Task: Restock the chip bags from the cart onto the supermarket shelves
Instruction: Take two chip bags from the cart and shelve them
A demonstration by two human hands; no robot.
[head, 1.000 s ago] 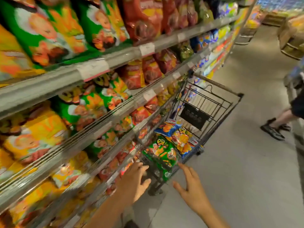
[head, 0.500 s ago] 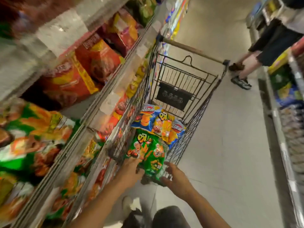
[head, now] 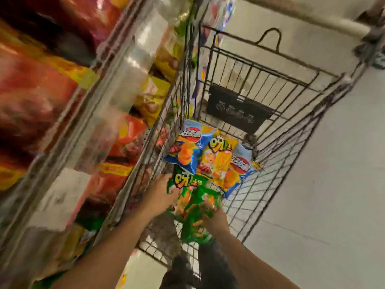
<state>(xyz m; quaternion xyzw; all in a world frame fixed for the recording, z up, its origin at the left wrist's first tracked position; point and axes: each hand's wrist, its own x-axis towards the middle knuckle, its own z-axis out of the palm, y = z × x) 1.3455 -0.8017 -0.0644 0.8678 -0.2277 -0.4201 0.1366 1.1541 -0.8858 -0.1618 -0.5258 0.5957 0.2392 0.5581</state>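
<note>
A black wire cart (head: 295, 130) stands against the shelves. At its near end lies a green chip bag (head: 191, 201). My left hand (head: 160, 192) grips the bag's left edge and my right hand (head: 214, 220) grips its lower right side; a second green bag seems to hang below it. Deeper in the cart lie a yellow chip bag (head: 218, 159) and blue chip bags (head: 185, 151). Red and yellow bags fill the blurred shelves (head: 116, 84) on the left.
The cart's handle bar (head: 308, 19) crosses the top right. A black seat flap (head: 237, 109) hangs on the cart's far wall. Grey floor (head: 333, 184) lies to the right of the cart. My dark trouser legs (head: 200, 268) show at the bottom.
I have leaned in closer over the cart. Both hands went from open in front of the cart to gripping the green bag and crumpling it.
</note>
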